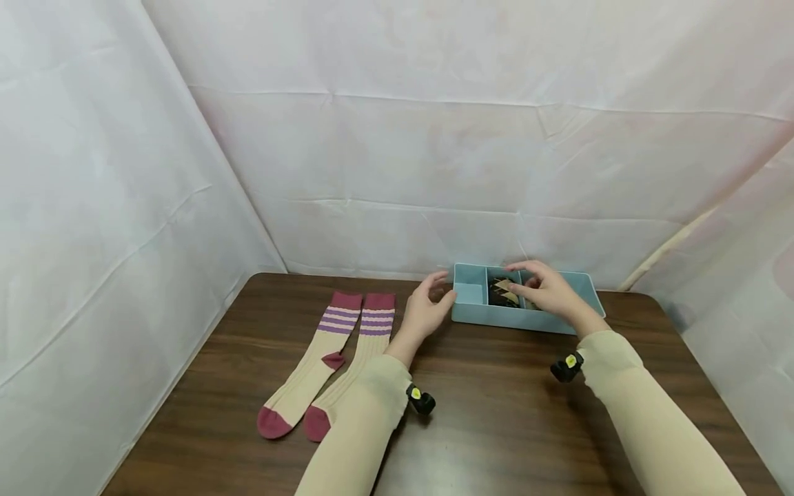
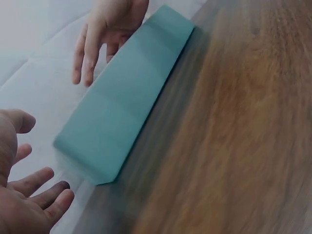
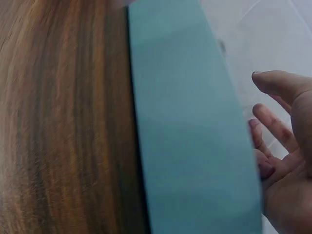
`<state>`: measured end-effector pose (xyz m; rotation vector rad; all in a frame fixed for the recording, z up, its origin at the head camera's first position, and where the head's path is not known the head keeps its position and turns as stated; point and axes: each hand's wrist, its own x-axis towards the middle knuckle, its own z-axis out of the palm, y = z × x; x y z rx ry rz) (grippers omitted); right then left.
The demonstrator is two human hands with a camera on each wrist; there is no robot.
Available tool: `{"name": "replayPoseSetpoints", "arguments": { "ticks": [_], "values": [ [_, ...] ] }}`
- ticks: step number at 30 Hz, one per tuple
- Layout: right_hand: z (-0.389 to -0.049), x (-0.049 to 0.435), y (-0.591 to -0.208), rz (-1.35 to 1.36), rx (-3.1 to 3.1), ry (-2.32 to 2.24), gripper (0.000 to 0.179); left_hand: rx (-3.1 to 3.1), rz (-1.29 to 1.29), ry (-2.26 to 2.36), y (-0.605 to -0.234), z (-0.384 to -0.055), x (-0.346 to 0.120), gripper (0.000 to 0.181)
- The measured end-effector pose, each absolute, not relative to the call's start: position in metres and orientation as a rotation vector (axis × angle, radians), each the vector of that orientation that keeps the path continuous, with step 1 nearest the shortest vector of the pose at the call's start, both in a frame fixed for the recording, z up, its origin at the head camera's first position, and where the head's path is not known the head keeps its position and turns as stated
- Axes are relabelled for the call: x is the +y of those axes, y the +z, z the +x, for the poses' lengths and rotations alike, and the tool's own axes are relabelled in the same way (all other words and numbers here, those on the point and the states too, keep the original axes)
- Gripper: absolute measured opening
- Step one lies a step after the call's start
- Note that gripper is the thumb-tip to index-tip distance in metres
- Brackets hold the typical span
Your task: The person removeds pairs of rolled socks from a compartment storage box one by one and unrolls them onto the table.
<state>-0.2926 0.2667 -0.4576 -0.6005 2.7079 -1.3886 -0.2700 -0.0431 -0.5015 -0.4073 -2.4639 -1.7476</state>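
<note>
A light-blue divided box [image 1: 496, 315] stands near the back edge of the table. My left hand [image 1: 424, 310] is beside its left end, fingers spread and loosely bent, with nothing in them; the left wrist view shows this hand [image 2: 29, 190] apart from the box. Over the middle and right compartments reaches my right hand [image 1: 548, 293], thumb and fingers spaced apart. In the middle compartment lie dark items [image 1: 496, 294] with pointed tan pieces, partly covered by that hand. The right wrist view has the hand [image 3: 292, 141] loosely bent behind the box wall [image 3: 190, 117], holding nothing visible.
Two cream socks [image 1: 304, 375] with purple stripes and maroon toes and cuffs lie flat side by side on the left of the dark wood table [image 1: 484, 406]. My left sleeve overlaps the right-hand sock. White cloth [image 1: 403, 151] hangs behind and at both sides.
</note>
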Motion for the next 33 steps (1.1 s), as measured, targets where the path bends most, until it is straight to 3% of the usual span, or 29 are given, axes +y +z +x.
{"name": "replayPoseSetpoints", "arguments": {
  "ticks": [5,14,33],
  "values": [
    [-0.293,0.269,-0.468,-0.569,2.688,-1.442,0.049,-2.494,-0.447,-1.727,-0.513,-0.268,-0.033,0.052],
    [-0.295,0.266,-0.463,-0.497,2.646,-1.332,0.077,-2.411,-0.463,-1.905,-0.528,-0.273,-0.036,0.051],
    [-0.310,0.251,-0.460,-0.587,2.667,-1.097,0.080,-2.398,-0.527,-1.968,-0.534,-0.283,-0.049,0.050]
  ]
}}
